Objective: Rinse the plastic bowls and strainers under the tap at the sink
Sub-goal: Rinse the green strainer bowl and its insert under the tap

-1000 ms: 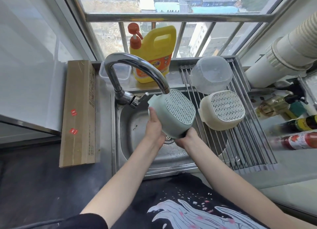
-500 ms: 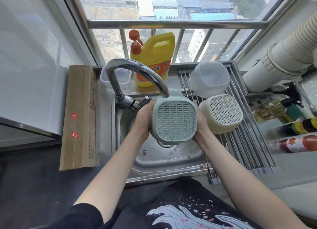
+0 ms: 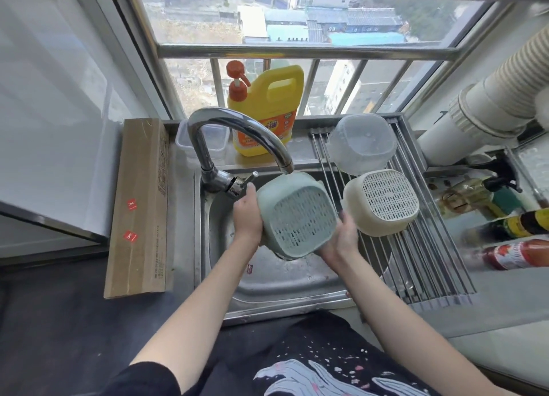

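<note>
Both hands hold the green strainer (image 3: 297,214) between them over the sink (image 3: 285,280): the left hand (image 3: 247,217) has its grip on the strainer's left side, the right hand (image 3: 341,238) cups its lower right edge, fingers curled round it. Its perforated base faces the camera, its top rim just under the tap (image 3: 237,134) spout. On the drying rack (image 3: 416,253) to the right lie a cream strainer (image 3: 381,202) and, behind it, a clear bowl (image 3: 361,143), both upturned. A yellow detergent bottle (image 3: 264,110) stands behind the tap.

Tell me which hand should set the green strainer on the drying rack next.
Right hand, probably: it grips the green strainer on the side facing the drying rack. The left hand is over by the tap.
</note>
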Demonstrator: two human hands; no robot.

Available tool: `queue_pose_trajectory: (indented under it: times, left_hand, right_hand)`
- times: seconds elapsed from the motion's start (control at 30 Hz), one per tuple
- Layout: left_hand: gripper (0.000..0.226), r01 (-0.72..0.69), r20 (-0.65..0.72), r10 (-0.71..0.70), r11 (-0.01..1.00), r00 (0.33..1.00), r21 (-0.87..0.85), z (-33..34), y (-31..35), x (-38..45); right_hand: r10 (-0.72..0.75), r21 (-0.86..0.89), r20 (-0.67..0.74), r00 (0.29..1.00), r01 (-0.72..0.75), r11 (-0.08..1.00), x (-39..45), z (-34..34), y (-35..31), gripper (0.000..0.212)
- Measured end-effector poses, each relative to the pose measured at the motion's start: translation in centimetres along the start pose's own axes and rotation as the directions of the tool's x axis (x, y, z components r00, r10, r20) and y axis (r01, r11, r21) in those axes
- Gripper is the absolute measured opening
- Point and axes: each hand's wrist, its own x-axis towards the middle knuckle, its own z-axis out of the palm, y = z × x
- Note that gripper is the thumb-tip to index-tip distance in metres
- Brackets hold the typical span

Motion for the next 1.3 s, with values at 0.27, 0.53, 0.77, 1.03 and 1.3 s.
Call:
queue_pose_trajectory:
  times: [0.27, 0.53, 0.77, 1.03, 1.3]
  left_hand:
    - [0.053, -0.928, 0.693, 0.617, 0.256, 0.373, 0.271, 0.1, 1.6, -0.8]
    - [0.058, -0.047, 0.333, -0.088, 0.925, 0.939, 0.377, -1.5, -0.9, -1.8]
    - [0.014, -0.404, 0.133, 0.397, 0.748, 0.908, 0.527, -2.1, -1.2, -3.0]
    - [0.026, -0.965, 0.678, 0.718, -0.034, 0.158, 0.261, -1.8, -3.3, -2.8]
    - [0.053, 0.085, 0.314, -0.147, 0.975, 0.938, 0.204, -2.8, 1.2, 0.8]
  right_hand:
    - [0.408, -0.364, 0.056, 0.911, -0.362, 0.858, -0.6, -1.0, -6.9, 0.067]
    - [-0.117, -0.453, 0.058, 0.991, 0.131, 0.882, -2.4, 0.6, -4.3, 0.067]
    - [0.015, -0.29, 0.008, 1.0, -0.012, 0.957, -3.8, -1.3, -3.9, 0.036]
    - [0.407, -0.05, -0.041, 0.913, -0.408, 0.911, -3.3, -0.8, -2.1, 0.051]
    - [-0.19, -0.292, -0.271, 0.944, 0.107, 0.95, -3.2, -0.7, 0.7, 0.067]
